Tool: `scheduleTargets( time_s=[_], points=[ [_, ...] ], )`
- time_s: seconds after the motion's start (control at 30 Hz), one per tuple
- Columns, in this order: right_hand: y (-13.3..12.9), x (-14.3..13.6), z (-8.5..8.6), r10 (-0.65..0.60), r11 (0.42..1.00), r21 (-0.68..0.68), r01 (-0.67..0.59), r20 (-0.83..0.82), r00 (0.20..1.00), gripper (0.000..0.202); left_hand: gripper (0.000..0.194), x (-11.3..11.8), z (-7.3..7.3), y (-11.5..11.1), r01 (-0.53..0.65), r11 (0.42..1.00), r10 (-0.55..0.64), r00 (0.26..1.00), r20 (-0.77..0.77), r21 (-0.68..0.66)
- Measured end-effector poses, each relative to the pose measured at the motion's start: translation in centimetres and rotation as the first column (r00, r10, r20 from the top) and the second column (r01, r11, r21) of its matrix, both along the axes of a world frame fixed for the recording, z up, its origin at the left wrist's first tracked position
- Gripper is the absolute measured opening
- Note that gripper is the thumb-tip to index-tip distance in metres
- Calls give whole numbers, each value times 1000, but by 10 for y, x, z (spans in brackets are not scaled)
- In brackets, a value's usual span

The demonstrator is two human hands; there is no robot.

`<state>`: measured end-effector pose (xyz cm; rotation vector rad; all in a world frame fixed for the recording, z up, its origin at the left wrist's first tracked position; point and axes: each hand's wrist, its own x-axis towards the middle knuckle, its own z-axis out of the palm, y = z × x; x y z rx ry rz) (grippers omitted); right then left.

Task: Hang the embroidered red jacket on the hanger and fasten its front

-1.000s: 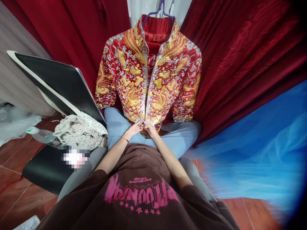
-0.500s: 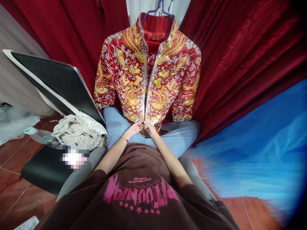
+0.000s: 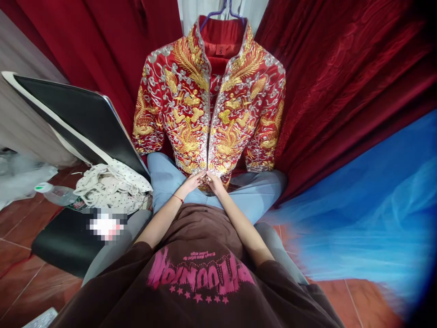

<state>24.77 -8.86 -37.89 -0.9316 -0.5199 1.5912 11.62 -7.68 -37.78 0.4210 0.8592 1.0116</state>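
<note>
A red jacket (image 3: 191, 123) with gold and silver embroidery hangs in front of me on a purple hanger (image 3: 229, 10). Its front edges part at the collar and come together at the bottom hem. My left hand (image 3: 195, 181) is closed on the hem's left front corner, a red bracelet round the wrist. Close beside it, my right hand (image 3: 215, 183) grips the right front corner. The fingertips of both hands nearly touch at the opening. Whatever fastener may lie between them is too small to make out.
To the left stand a black board-like panel (image 3: 68, 116) with a white strap, a dotted white cloth (image 3: 109, 189), a plastic bottle (image 3: 58, 193) and a black seat (image 3: 64, 243). Red drapes (image 3: 327, 82) hang behind; blue tulle (image 3: 368, 218) spreads at right.
Both hands stay at the hem with nearly the same grip. The fingers have shifted very slightly, and the whole view has moved a little.
</note>
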Motion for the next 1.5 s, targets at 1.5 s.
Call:
scheduleTargets(
  time_s=[1.5],
  points=[
    [4,3,19,113,979,-164,-119,-41,993,23,32,4,-17,6,-155,976,177,974,-144,153]
  ],
)
